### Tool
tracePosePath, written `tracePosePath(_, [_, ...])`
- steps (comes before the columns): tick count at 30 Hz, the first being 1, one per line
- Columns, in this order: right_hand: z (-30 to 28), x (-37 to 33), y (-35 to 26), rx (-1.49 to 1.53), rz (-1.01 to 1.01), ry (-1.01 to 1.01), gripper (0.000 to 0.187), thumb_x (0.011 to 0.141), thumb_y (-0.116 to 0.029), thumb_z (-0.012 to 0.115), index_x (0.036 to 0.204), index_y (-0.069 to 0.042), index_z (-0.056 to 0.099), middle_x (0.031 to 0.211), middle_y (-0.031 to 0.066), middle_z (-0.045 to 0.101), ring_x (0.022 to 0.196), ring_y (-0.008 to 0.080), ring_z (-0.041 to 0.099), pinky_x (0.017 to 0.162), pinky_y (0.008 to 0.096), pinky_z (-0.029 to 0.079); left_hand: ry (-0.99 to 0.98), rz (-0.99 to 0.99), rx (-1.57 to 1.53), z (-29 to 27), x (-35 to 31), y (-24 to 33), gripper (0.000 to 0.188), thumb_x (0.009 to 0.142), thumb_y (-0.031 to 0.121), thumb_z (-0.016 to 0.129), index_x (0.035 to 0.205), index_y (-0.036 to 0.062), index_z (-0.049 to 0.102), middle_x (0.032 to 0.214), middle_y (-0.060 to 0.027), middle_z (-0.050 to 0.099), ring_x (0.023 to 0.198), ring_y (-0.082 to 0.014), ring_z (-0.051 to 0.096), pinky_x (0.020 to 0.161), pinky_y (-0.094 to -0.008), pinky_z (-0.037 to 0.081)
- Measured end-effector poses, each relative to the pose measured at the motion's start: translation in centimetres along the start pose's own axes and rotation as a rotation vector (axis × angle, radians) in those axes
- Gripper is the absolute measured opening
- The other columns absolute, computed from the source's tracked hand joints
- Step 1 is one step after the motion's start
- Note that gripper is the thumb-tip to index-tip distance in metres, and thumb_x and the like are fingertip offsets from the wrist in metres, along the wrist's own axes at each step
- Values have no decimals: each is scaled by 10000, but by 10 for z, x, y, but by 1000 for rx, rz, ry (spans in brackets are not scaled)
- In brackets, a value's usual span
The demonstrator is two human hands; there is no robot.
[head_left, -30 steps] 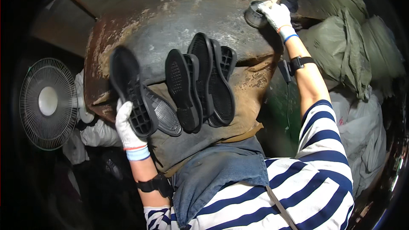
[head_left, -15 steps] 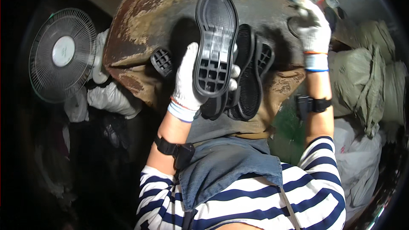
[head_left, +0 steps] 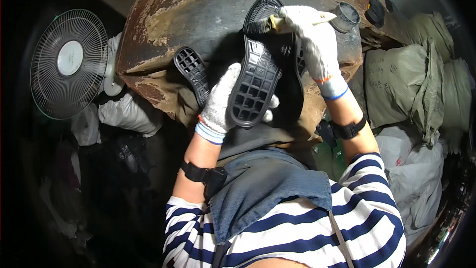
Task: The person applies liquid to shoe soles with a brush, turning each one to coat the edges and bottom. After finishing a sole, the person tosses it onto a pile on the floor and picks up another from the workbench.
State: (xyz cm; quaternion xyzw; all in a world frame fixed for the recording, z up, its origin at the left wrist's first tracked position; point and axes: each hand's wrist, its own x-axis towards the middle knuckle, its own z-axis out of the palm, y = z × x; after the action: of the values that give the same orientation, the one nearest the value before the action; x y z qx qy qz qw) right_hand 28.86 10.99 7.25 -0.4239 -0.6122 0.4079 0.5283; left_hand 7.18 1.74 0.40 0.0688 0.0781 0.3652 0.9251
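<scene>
My left hand (head_left: pixel 219 100), in a white knit glove, is closed round the lower part of a black shoe sole (head_left: pixel 250 94), whose gridded hollow side faces up. In my gloved right hand (head_left: pixel 315 39) is a brush (head_left: pixel 260 27) with dark bristles and a pale handle. Its bristles lie over the far part of the held sole, touching it as far as I can see. More black soles sit about the lap and table edge: one sole (head_left: pixel 190 68) on the left, another sole (head_left: pixel 300 62) partly hidden behind the right hand.
A worn brown and grey table (head_left: pixel 218 0) stands ahead. On its far right is a small round pot (head_left: pixel 346 17), with dark things (head_left: pixel 375 12) beyond it. A fan (head_left: pixel 69 58) stands at the left. Green-grey sacks (head_left: pixel 401 84) and a white bag (head_left: pixel 414 178) crowd the right.
My right hand has come down and left from the table's far right, bringing the brush onto the sole. The sole in my left hand has dropped slightly nearer and tilted.
</scene>
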Motion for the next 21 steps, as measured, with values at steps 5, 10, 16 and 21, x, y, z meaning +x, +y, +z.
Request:
tracePosePath(5, [13, -40, -5, -252, -234, -128, 241, 998, -158, 634, 1147, -6, 747, 1120, 64, 751, 1034, 124, 668, 1087, 322, 454, 22, 183, -86, 10, 7, -3, 730, 1074, 596, 327, 1451, -1, 513, 1274, -289, 660, 1122, -502, 661, 894, -620, 583])
tracePosePath(10, [32, -87, -29, 313, 244, -256, 167, 883, -117, 786, 1035, -48, 774, 1059, 52, 784, 995, 168, 714, 1157, 365, 397, -289, 319, -33, -14, 5, 16, 537, 1098, 478, 408, 1345, 61, 639, 1262, -144, 703, 1141, -279, 686, 1014, -465, 550])
tracePosePath(16, [13, -60, -46, -370, -437, -583, 108, 841, -166, 799, 946, -138, 802, 936, 21, 784, 974, 245, 706, 1083, 413, 460, 391, 569, 818, -17, -27, 37, 453, 1007, 198, 620, 1398, -21, 560, 1322, -165, 674, 1197, -267, 673, 1048, -377, 535])
tracePosePath(21, [-2, -31, -42, -612, -575, -335, 140, 796, -168, 804, 933, -141, 804, 853, 65, 723, 883, 267, 678, 792, 376, 551, 348, 743, 1751, -2, -50, 35, 557, 949, 84, 683, 1464, -20, 500, 1390, -199, 637, 1283, -290, 633, 1116, -369, 489])
